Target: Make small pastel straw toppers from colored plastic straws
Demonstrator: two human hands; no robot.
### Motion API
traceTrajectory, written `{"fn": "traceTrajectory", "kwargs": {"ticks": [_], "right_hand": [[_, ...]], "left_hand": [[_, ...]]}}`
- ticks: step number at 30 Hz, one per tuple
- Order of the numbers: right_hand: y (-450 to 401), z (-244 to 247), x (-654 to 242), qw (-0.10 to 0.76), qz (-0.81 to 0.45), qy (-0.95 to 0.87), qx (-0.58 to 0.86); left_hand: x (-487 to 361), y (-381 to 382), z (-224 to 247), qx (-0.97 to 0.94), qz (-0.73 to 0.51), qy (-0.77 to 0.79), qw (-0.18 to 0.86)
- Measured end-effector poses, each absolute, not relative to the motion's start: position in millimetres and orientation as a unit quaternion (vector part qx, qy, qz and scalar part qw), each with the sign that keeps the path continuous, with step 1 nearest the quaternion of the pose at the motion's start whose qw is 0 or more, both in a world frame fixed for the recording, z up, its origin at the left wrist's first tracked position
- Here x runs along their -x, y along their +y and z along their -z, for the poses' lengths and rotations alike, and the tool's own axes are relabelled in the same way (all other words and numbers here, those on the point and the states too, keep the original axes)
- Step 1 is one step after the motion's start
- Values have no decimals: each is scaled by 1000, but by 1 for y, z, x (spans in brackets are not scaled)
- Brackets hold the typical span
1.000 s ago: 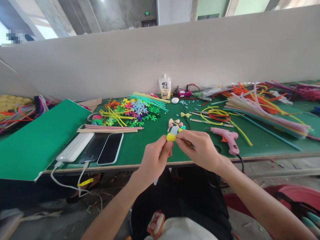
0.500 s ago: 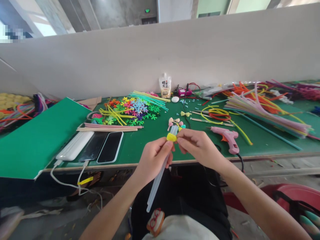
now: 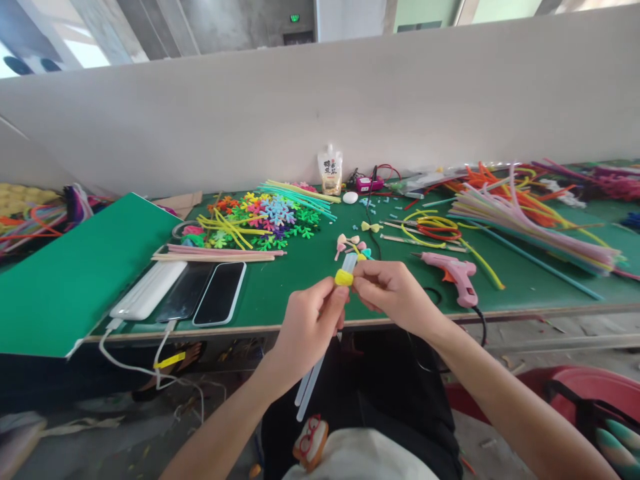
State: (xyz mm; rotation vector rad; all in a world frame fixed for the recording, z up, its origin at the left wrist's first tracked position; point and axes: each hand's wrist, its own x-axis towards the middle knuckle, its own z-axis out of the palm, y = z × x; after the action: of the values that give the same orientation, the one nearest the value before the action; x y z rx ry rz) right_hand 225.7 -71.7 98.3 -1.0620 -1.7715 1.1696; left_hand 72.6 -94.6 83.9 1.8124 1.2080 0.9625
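Observation:
Two long translucent sticks, which look like hot glue sticks (image 3: 311,392), are gripped in my left hand (image 3: 311,315), their lower ends pointing down over my lap. Near their top a yellow pipe cleaner (image 3: 343,277) is wound into a band around them. My right hand (image 3: 393,288) pinches at the right side of this band, its fingertips closed on the yellow pipe cleaner. Just beyond the stick tops lie small pink and teal bow-like pieces (image 3: 349,243). A pink glue gun (image 3: 453,272) rests on the table right of my right hand.
Left on the green table (image 3: 295,277) are a phone (image 3: 220,293), a white power bank (image 3: 149,291) with cables, and a green board (image 3: 90,273). Colourful snowflake-shaped pieces (image 3: 277,215) are heaped behind. Pipe cleaner bundles (image 3: 540,230) lie right. A drink pouch (image 3: 330,172) stands at the back.
My left hand has shifted slightly and its fingers have closed further over the sticks below the yellow band. The sticks' lower ends have turned a little. My right hand stays nearly in place.

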Motion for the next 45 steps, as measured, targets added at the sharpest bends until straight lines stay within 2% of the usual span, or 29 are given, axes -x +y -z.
{"fn": "traceTrajectory", "kwargs": {"ticks": [4, 8, 12, 21, 26, 35, 37, 40, 45], "right_hand": [[-72, -97, -226, 374, -486, -683, 396], [-72, -94, -224, 381, -504, -673, 384], [-71, -90, -223, 391, -462, -688, 401], [-70, -76, -218, 395, -161, -779, 460], [-67, -64, -219, 391, 6, -821, 416], [-67, -60, -224, 330, 192, -868, 317], [-67, -58, -224, 332, 187, -867, 322], [-65, -55, -226, 344, 114, -861, 356], [-64, -53, -230, 327, 7, -864, 382]], "left_hand": [[-72, -95, -86, -690, -368, 467, 413], [-73, -95, -87, -688, -368, 471, 411], [-72, -94, -87, -688, -359, 477, 413], [-74, -86, -81, -641, -351, 476, 488], [-73, -81, -75, -609, -354, 475, 527], [-73, -76, -73, -512, -319, 490, 629], [-73, -73, -72, -486, -321, 477, 658], [-72, -71, -69, -457, -336, 458, 685], [-71, -73, -71, -458, -340, 464, 677]]}}
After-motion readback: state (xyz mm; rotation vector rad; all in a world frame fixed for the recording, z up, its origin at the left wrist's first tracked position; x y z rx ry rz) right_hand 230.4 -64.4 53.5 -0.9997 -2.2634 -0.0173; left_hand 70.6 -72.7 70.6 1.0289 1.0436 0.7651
